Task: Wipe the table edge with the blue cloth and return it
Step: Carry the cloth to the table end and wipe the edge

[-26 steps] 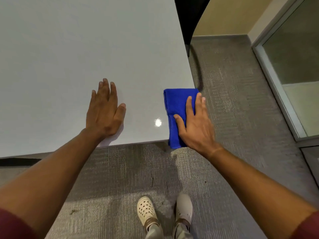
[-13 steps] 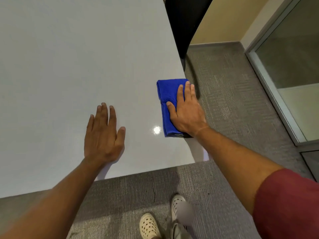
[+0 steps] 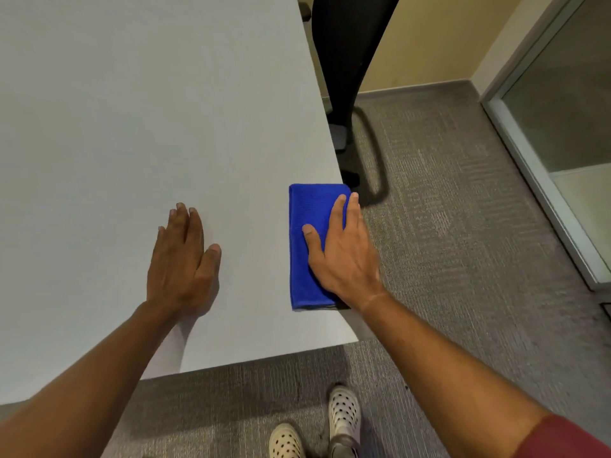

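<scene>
While your left hand [image 3: 181, 262] lies flat, fingers together, on the table [image 3: 132, 110], your right hand [image 3: 340, 249] presses flat, gripping nothing, on the folded blue cloth [image 3: 305, 226] at the table's 3 o'clock edge.

The right hand [image 3: 344, 256] lies flat on a folded blue cloth [image 3: 309, 246] at the right edge of the pale grey surface [image 3: 148, 110]. The left hand [image 3: 182, 266] rests flat and open on the surface, well apart from the cloth.
</scene>
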`<state>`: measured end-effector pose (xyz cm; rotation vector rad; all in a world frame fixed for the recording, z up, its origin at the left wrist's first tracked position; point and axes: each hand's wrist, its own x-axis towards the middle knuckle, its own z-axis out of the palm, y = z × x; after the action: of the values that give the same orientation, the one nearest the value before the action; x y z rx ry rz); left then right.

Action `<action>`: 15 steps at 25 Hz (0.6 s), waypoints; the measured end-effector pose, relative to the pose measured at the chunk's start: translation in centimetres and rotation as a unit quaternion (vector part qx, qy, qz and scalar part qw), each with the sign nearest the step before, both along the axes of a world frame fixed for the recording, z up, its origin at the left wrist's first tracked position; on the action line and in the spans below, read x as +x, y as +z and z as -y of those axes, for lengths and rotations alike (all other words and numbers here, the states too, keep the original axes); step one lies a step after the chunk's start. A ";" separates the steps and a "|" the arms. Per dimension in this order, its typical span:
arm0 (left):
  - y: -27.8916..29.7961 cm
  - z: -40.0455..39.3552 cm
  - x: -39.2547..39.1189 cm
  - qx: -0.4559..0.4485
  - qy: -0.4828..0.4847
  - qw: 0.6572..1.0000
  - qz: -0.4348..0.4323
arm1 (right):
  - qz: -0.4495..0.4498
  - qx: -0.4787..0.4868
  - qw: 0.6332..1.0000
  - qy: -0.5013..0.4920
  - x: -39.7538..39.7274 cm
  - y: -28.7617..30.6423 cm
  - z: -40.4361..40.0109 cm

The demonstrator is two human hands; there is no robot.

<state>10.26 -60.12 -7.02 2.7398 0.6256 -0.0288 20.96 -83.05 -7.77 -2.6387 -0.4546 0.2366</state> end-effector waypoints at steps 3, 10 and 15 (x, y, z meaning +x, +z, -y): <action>0.0 0.2 2.9 0.002 -0.003 1.000 -0.004 | 0.000 0.005 1.000 -0.020 3.0 -0.1 -1.3; -1.4 0.5 3.7 0.056 0.000 0.998 -0.010 | 0.002 0.010 0.998 -0.055 6.4 -0.2 -3.6; -0.9 1.3 3.9 0.075 0.007 0.997 -0.025 | 0.005 -0.016 0.993 -0.116 2.8 -0.2 -3.3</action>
<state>14.12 -61.43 -7.93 2.8877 0.6857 -0.0485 23.74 -79.73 -7.98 -2.6960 -0.1449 0.1591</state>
